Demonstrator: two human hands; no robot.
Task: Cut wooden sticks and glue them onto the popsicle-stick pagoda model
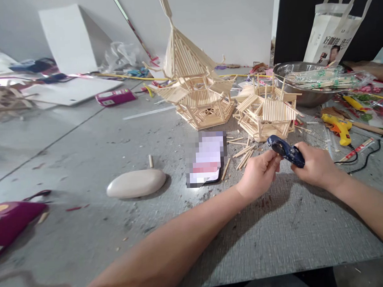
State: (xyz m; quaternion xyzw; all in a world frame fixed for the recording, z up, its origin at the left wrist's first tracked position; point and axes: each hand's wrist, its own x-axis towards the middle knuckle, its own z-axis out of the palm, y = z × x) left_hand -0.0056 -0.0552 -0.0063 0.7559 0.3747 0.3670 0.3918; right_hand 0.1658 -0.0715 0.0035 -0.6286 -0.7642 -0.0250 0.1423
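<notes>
My right hand (316, 161) is wrapped round a dark blue hand tool (287, 151) with a rounded, scuffed head; its exact kind does not show. Close beside that head, the fingers of my left hand (259, 172) are pinched together, and whatever they hold is hidden. Just beyond both hands stands a small wooden-stick pavilion (266, 112) with upright posts. Cut wooden sticks (244, 155) lie loose to the left of my hands. Farther back rises a taller stick pagoda (198, 79) with a pointed roof.
A phone (207, 157) with a lit screen lies left of my hands, near a pale oval case (136, 183). At right are a yellow glue gun (338, 126) with a black cord and a metal bowl (303, 97) of bagged sticks. A tote bag (334, 31) stands behind.
</notes>
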